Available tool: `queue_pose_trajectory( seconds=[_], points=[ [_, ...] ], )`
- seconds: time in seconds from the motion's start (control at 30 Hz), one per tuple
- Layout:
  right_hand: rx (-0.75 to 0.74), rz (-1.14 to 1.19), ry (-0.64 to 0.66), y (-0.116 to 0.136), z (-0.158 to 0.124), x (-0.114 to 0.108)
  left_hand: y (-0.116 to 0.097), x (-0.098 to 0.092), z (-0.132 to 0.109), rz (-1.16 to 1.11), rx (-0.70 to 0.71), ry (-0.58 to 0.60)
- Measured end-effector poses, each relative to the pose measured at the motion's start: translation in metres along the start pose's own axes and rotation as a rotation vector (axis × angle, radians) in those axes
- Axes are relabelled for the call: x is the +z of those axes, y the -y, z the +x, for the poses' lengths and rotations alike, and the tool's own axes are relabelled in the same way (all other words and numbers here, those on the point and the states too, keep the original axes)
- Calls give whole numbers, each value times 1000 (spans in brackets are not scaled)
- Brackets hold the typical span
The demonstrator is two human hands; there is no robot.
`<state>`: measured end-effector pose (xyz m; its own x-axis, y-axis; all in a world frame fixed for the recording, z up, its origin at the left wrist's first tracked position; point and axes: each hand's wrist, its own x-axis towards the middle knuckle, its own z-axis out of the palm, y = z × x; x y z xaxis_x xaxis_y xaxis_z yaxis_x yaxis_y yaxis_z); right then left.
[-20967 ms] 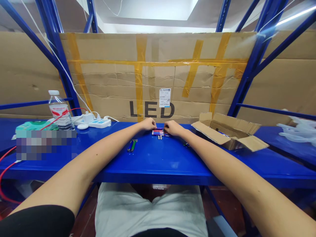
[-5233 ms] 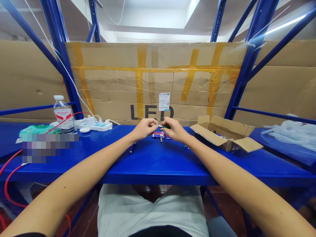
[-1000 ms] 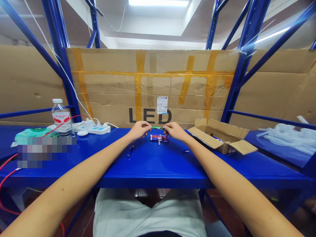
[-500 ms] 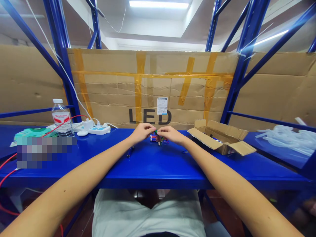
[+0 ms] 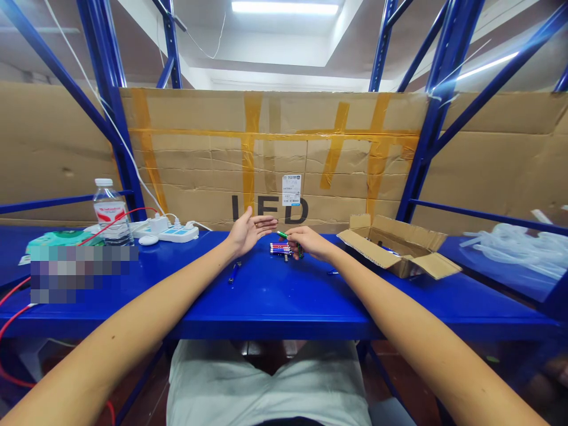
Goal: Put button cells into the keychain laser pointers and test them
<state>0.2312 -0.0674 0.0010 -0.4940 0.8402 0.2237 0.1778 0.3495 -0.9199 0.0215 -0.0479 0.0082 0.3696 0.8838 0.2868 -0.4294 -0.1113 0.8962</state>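
My right hand is closed, pinching a slim green metallic tube whose tip points left; a dark dangling part shows below the fingers. My left hand is held above the blue table with its fingers stretched out and nothing in it. Just below and between the hands lies a row of small shiny tubes in red, purple and blue, with little metal ends at their right. Nearer me on the left, a dark blue slim tube rests by itself. What exactly the tubes are is too small to tell.
An open cardboard box with dark items inside stands at the right. Left are a water bottle, a power strip and a green packet. Clear plastic tubing lies far right. Taped cardboard walls the back.
My left hand has let go of the green tube, moved left and spread its fingers. My right hand keeps the tube and has turned a little, leaving the row of tubes more visible.
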Motion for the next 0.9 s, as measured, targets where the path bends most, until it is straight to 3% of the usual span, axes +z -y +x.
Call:
queue_pose_trajectory(
  seconds=[0.23,0.53,0.9],
  points=[
    [56,-218,-81,1,-1,1,1,1,1,25,-16,-9],
    [40,-269,-135,3,0,0,0,5,-2,69,-22,-121],
    [48,-388,-143,-1,2,-1,0,5,-2,139,-60,-119]
  ],
)
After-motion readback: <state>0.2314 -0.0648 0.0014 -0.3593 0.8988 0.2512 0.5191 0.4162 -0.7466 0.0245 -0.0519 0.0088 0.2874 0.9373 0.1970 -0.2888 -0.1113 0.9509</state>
